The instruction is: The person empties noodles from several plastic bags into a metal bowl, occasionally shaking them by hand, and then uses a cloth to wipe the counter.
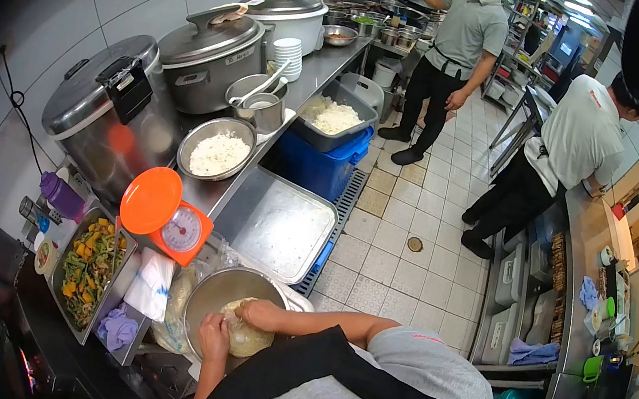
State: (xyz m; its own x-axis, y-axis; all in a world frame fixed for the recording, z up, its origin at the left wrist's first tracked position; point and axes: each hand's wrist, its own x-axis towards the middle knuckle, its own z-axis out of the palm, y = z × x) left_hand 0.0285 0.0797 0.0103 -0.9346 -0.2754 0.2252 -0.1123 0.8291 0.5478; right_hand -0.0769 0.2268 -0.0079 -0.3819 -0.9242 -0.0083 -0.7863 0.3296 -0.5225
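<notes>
A round metal bowl [199, 297] stands on the counter in front of me. Inside it lies a pale yellowish lump [250, 342], seemingly wrapped in clear plastic; I cannot make out what it is. My left hand [214, 337] is closed with curled fingers at the lump's left edge. From the right, my right hand [258, 315] grips the lump's upper side, its fingertips partly hidden. Left of the bowl are a clear plastic bag [176, 318] and a white bag [151, 282].
An orange scale [183, 229], a tray of mixed vegetables [91, 269] and an empty metal tray [280, 218] surround the bowl. Behind are a bowl of rice [219, 154] and large cookers [213, 54]. Two people [459, 48] [564, 144] stand on the tiled floor.
</notes>
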